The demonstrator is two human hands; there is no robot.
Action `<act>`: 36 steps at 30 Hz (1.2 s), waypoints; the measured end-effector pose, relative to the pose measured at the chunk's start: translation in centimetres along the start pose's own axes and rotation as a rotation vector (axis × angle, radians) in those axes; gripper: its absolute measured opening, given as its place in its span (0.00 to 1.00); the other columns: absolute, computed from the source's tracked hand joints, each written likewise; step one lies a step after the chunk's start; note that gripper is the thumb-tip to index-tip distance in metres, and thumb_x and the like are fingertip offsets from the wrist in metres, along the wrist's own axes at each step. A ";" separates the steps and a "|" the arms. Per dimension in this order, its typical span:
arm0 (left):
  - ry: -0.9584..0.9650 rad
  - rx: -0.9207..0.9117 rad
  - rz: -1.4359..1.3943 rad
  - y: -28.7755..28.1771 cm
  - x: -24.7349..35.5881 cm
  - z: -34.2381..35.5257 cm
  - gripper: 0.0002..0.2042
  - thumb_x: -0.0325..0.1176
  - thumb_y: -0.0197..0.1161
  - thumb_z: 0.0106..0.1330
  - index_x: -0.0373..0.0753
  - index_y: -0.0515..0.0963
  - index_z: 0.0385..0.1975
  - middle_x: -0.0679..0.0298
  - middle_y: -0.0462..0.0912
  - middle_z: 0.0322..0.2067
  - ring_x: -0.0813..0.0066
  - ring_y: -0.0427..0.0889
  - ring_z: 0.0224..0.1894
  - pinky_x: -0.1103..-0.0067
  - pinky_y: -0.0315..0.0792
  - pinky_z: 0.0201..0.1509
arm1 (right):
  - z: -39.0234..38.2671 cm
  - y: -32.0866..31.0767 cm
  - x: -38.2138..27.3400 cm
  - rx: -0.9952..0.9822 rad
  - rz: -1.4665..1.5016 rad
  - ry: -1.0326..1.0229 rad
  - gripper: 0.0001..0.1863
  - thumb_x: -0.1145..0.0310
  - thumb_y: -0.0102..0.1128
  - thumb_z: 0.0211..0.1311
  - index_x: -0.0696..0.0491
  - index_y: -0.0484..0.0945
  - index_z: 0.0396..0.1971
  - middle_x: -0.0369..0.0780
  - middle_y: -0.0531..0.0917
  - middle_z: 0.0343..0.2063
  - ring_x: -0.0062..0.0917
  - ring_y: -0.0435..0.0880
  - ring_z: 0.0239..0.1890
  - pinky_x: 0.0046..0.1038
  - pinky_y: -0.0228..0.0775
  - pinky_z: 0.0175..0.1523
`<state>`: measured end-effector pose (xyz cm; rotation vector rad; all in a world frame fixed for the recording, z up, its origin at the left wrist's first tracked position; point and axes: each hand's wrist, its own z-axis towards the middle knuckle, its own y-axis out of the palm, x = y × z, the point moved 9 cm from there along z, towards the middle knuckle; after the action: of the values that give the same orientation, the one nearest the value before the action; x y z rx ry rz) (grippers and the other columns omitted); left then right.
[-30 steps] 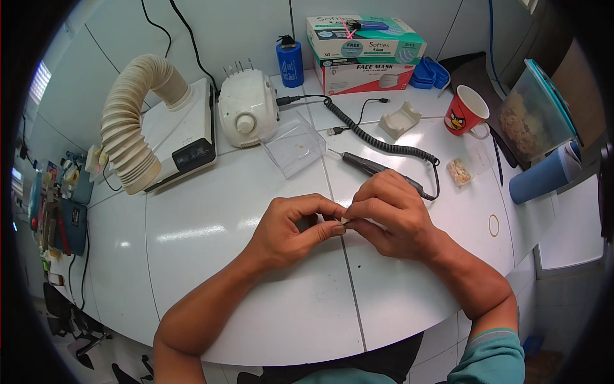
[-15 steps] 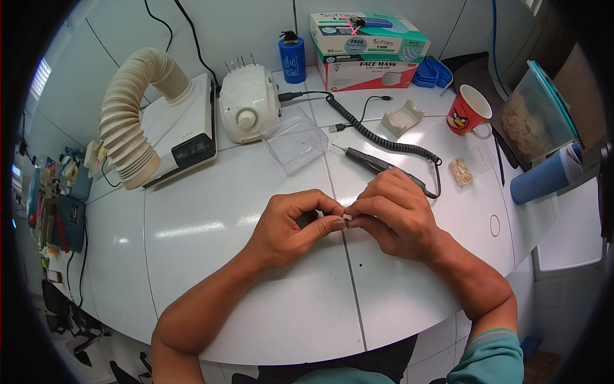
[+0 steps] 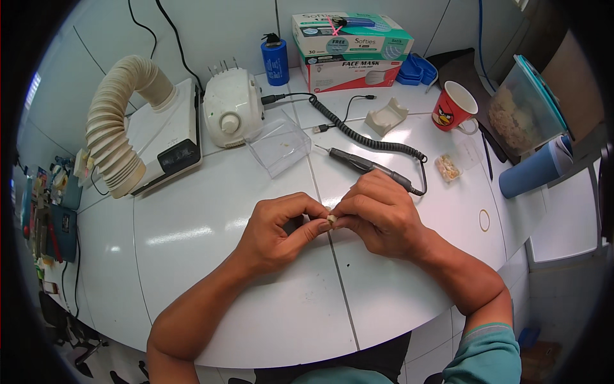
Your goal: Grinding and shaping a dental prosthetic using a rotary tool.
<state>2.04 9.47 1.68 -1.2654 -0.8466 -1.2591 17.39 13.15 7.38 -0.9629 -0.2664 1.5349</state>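
A tiny off-white piece, perhaps tooth-like, is pinched between my two hands above the white table; the fingers cover most of it, so its kind is unclear. My left hand grips it from the left with thumb and index finger. From the other side, my right hand closes thumb and fingertips on it. Just beyond the right hand lies a dark handheld rotary tool with a thin metal bit. Its coiled cord leads to a white control box holding several bits upright on top.
A white dust extractor with a ribbed hose stands at the far left. A clear plastic lid, a small bag of pale pieces, a red mug, mask boxes and a blue cylinder lie around the table. A rubber band rests right.
The whole view has shifted slightly, so things appear further left. Both hands keep pinching the small piece, which seems slightly turned between the fingertips.
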 end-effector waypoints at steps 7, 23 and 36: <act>0.019 -0.010 -0.002 0.0 -0.5 -0.2 0.03 0.22 0.70 0.74 0.32 0.87 0.43 0.62 0.90 0.36 0.81 0.83 0.33 0.81 0.75 0.37 | -0.2 -0.1 0.0 0.068 0.053 -0.036 0.11 0.73 0.83 0.56 0.51 0.90 0.38 0.34 0.85 0.32 0.28 0.84 0.34 0.32 0.72 0.42; -0.097 0.167 -0.033 -1.4 -1.7 -0.3 0.07 0.22 0.63 0.80 0.32 0.82 0.53 0.64 0.87 0.49 0.81 0.84 0.48 0.81 0.79 0.53 | -0.1 -0.7 2.0 0.034 0.104 0.121 0.10 0.83 0.73 0.62 0.58 0.84 0.42 0.43 0.83 0.34 0.40 0.86 0.35 0.38 0.80 0.40; -0.035 0.280 0.239 -1.6 0.0 -0.1 0.09 0.19 0.64 0.73 0.31 0.82 0.50 0.63 0.85 0.44 0.78 0.83 0.40 0.80 0.77 0.47 | -0.6 2.1 1.7 -0.143 -0.012 0.132 0.21 0.83 0.72 0.60 0.51 0.90 0.53 0.41 0.82 0.38 0.34 0.84 0.38 0.34 0.80 0.41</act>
<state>0.49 9.64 1.97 -1.1276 -0.8374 -0.8975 16.43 13.96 4.92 -1.1679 -0.2901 1.4489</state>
